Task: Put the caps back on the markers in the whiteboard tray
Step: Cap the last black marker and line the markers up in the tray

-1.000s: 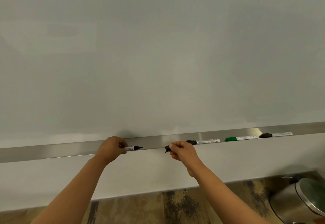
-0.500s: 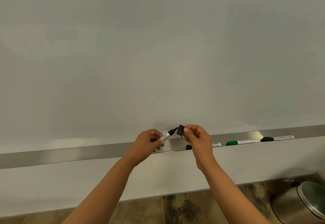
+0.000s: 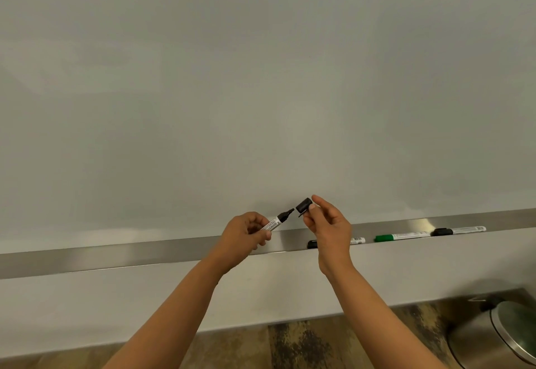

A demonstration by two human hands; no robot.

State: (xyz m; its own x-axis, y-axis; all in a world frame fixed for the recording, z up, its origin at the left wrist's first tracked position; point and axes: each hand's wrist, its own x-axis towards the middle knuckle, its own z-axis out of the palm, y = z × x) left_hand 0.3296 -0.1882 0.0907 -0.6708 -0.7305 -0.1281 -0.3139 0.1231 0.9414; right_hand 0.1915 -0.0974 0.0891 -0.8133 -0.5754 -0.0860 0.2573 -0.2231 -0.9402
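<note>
My left hand (image 3: 245, 236) grips an uncapped black marker (image 3: 277, 220), its black tip pointing up and to the right. A small gap away, my right hand (image 3: 329, 226) pinches the black cap (image 3: 303, 205) between thumb and fingers, its open end facing the tip. Both are held just above the steel whiteboard tray (image 3: 145, 255). In the tray lie three capped markers: a black-capped one (image 3: 355, 241) partly hidden behind my right hand, a green one (image 3: 401, 236) and another black-capped one (image 3: 458, 230).
The whiteboard (image 3: 261, 78) fills the upper view. Below the tray a pale wall panel runs down to a wooden floor (image 3: 304, 345). A steel pedal bin (image 3: 499, 334) stands at the lower right.
Both hands lifted the marker and the cap off the tray and brought them together in front of the board. Since half a second ago they have drawn slightly apart.
</note>
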